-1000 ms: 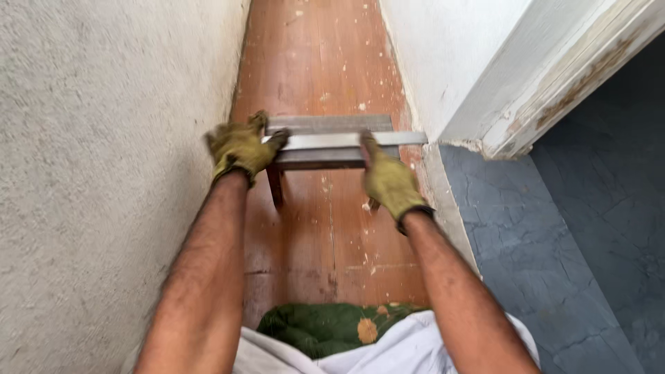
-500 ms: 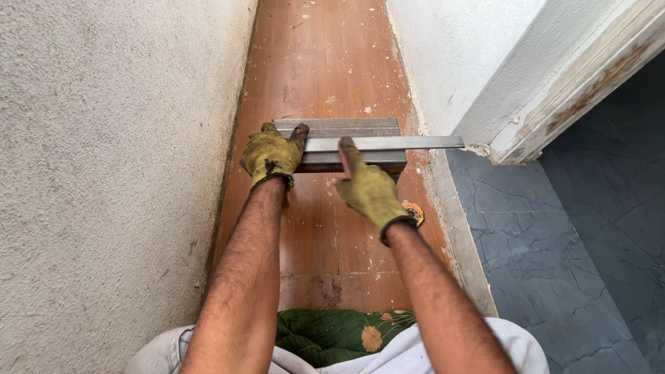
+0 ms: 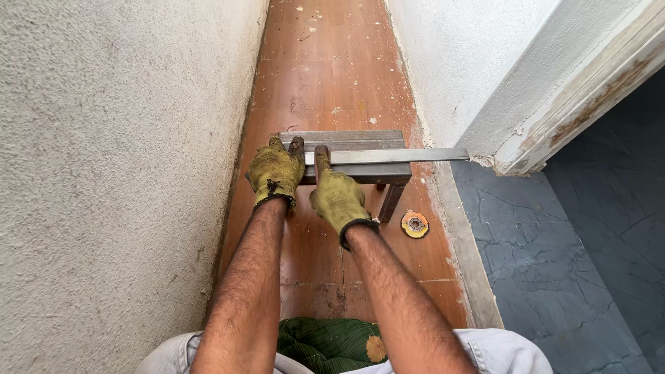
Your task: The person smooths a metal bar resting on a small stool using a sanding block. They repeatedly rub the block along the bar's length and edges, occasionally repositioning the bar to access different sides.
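1. Metal bar [image 3: 398,156] lies flat across the top of a small metal stool [image 3: 346,140] that stands on the reddish floor [image 3: 325,76] of a narrow passage, between a rough wall [image 3: 111,173] on your left and a white wall [image 3: 450,62] on your right. Its far end reaches to the corner of the peeling door frame [image 3: 575,104].
2. Your left hand [image 3: 275,171], in a yellow-green glove, is curled over the stool's near left edge and grips it. Hold that grip firm, since the stool looks light and could tip or slide on the dusty floor.
3. Your right hand [image 3: 337,196], gloved the same way, presses down on the bar's near end with a finger stretched along it; it is closed to a narrow, flattened hold and not wrapped around the bar. Press straight down so the long overhanging end does not lever up.
4. Most of the bar hangs past the stool towards the door frame, so keep your weight near the stool's top.
5. Mind the small round yellow disc [image 3: 415,224] lying on the floor just beside the stool's leg; keep your knees and the stool off it.
6. Watch the bar's tip near the white wall, as it may scrape the plaster.
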